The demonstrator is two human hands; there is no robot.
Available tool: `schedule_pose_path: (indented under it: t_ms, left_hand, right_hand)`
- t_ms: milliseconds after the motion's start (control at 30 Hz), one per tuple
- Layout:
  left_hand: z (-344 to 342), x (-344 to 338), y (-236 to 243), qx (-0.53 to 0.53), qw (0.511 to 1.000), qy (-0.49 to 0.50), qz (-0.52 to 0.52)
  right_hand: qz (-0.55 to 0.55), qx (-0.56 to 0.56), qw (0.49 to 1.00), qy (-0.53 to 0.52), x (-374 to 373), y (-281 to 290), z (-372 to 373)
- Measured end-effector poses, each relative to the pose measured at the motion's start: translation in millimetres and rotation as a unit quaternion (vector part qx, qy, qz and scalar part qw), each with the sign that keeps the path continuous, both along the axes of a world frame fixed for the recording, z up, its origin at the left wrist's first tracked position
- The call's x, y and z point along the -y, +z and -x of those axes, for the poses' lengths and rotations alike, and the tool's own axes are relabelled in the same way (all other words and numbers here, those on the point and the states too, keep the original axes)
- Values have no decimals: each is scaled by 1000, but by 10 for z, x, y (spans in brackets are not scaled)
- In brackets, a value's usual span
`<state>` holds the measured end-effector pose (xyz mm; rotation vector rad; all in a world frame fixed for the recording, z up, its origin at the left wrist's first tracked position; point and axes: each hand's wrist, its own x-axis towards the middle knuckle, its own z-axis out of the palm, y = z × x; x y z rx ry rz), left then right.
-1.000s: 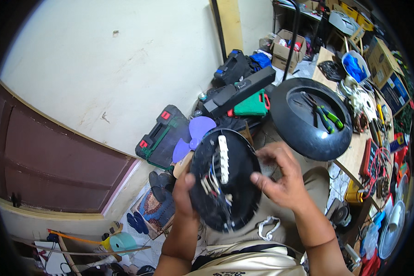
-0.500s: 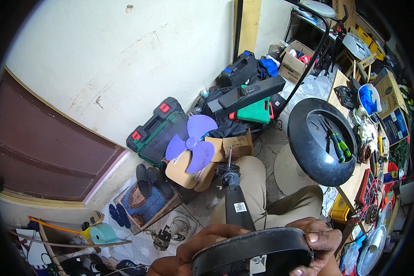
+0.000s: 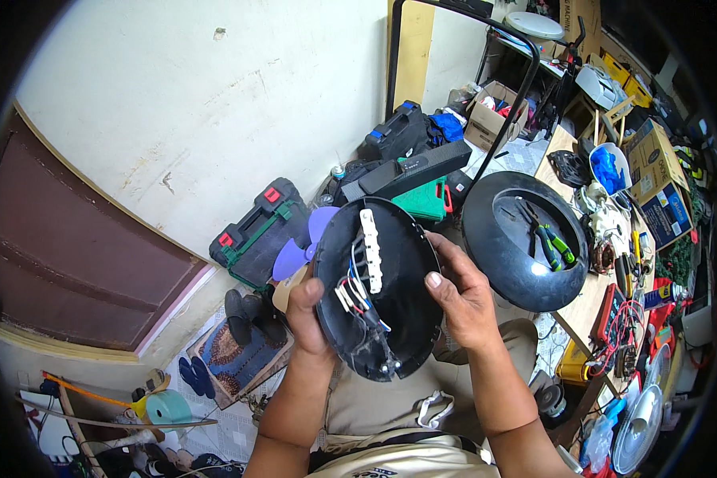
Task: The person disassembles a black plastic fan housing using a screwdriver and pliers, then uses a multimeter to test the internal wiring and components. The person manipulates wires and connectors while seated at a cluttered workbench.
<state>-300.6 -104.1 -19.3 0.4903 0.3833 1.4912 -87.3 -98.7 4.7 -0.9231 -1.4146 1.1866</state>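
Two bare hands hold one round black cover [image 3: 410,319], hollow side up, just below the middle of the view and above the lap. Clock hours are read from the cover's centre. The left hand [image 3: 305,315] grips the rim at 9 o'clock, thumb in front, its other fingers hidden behind. The right hand [image 3: 470,299] grips the rim at 3 o'clock, its fingers [image 3: 454,255] closed along the outer edge. A white strip [image 3: 370,251] runs inward from 12 o'clock; loose wires [image 3: 362,301] with pale ends lie between 7 and 9 o'clock.

Handling, as judged: the cover is probably thin plastic, light and stiff, with a smooth rim that could slip. Opposite points on the rim, at 3 and 9 o'clock, make the best hold; the wires look fragile and should bear no pull.

Surroundings: a purple fan blade [image 3: 291,259] shows at 10 o'clock, partly behind the cover, with a dark tool case [image 3: 259,231] beyond it. Toward 2 o'clock stands a black round base [image 3: 494,271], green-handled pliers [image 3: 548,248] in its hollow. A cluttered desk [image 3: 581,319] lies toward 3 o'clock.
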Motion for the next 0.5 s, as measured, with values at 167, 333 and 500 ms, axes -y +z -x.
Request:
schedule_pose_path:
  t_ms: [167, 333, 500]
  left_hand:
    - [9, -49, 239, -95, 995, -41, 13]
    - [-29, -20, 203, -98, 994, -56, -16]
    - [-22, 35, 200, -106, 992, -67, 4]
  right_hand:
    - [4, -50, 998, -37, 43, 121, 51]
    - [-30, -62, 995, -75, 51, -6, 36]
    - [-29, -44, 995, -85, 123, -116, -16]
